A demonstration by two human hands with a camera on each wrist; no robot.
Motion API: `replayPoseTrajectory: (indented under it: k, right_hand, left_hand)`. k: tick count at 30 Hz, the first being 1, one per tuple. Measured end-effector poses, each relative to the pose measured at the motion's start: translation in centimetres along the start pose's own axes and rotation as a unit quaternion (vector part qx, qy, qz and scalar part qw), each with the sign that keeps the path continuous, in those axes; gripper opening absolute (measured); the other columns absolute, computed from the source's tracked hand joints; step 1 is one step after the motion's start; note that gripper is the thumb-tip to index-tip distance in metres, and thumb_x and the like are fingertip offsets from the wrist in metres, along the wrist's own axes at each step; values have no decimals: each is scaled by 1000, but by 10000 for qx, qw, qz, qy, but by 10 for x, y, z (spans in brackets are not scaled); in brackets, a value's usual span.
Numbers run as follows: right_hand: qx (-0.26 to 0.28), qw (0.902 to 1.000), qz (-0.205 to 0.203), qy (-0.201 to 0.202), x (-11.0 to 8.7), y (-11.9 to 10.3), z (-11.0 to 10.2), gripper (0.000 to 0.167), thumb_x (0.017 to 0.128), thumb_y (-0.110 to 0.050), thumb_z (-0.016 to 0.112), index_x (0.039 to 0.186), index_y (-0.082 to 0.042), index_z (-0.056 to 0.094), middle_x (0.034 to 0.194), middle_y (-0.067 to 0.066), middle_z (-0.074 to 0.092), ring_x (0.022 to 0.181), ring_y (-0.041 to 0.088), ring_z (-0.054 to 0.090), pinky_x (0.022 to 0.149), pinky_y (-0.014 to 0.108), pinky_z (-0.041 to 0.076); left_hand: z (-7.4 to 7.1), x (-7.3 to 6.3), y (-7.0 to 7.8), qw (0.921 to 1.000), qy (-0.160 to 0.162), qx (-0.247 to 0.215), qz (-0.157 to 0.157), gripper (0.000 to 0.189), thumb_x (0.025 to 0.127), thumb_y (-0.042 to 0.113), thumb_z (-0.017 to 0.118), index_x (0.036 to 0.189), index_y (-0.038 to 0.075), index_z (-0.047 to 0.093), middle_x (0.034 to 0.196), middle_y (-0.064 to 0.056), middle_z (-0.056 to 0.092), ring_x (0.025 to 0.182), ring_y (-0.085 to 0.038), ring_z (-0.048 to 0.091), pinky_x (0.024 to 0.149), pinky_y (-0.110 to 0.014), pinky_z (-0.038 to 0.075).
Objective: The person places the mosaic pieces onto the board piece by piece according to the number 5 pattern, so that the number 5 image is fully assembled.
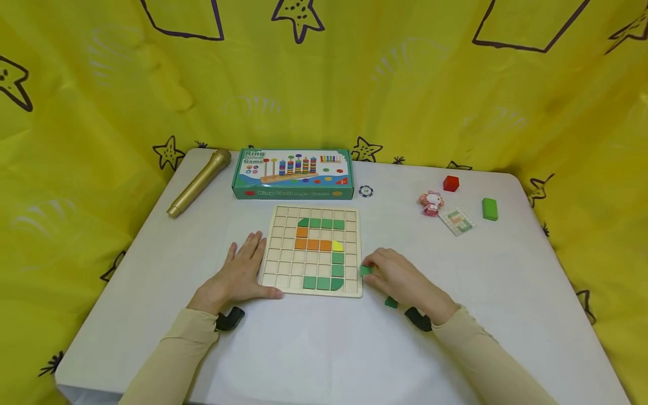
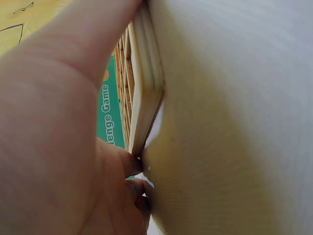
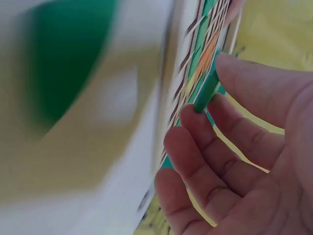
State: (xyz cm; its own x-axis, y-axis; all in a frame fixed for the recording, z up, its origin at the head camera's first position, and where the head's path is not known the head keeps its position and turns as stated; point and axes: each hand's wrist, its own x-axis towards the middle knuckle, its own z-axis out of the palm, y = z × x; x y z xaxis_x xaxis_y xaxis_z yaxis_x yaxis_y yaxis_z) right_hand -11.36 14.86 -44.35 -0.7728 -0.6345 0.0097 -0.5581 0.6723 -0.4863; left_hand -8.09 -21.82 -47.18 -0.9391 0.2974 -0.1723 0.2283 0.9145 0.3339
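A square wooden grid board [image 1: 312,257] lies on the table with green, orange and yellow tiles set in some cells. Against its left side and near-left corner rests my left hand [image 1: 240,275], fingers extended and thumb along the front edge. Just off the board's right edge, my right hand [image 1: 397,275] pinches a green tile [image 3: 208,90] between thumb and fingers. Another green tile [image 1: 391,302] lies on the table, partly beneath the right hand; the right wrist view shows this loose tile blurred and close, with a rounded edge.
Behind the board stands a Ring Challenge Game box [image 1: 293,174], a gold microphone [image 1: 199,183] to its left and a poker chip [image 1: 365,191] to its right. Further right lie a pink figurine [image 1: 431,203], a pattern card [image 1: 457,221], a red block [image 1: 451,183] and a green block [image 1: 489,208].
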Motion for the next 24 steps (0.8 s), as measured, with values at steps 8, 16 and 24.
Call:
replayPoseTrajectory:
  k: [8,16,24]
  right_hand:
    - [-134,9978,-646,-61,45,-36,17,28,88,-25,75,107,-5,69,98,1,64,93,18,57,88,36,47]
    - [-301,9929,-1116,-293,83,-65,34,17,87,-26,76,85,-13,66,80,-8,59,76,11,53,75,30,46]
    - [-737,9889,-1257,-273,100,-77,49,18,85,-26,79,75,-19,65,72,-12,55,75,8,52,72,26,45]
  left_hand:
    - [0,1,0,10000,-7,33,-8,138,63,81,68,153,-7,12,160,-23,3,146,-36,0,111,-60,-2]
    - [-2,1,1,10000,-57,-1,-30,137,63,82,66,153,-6,11,160,-23,3,146,-37,0,111,-61,-2]
    - [-3,0,2,10000,-77,-43,-15,136,64,82,66,153,-7,12,160,-23,3,146,-37,0,111,-62,-2]
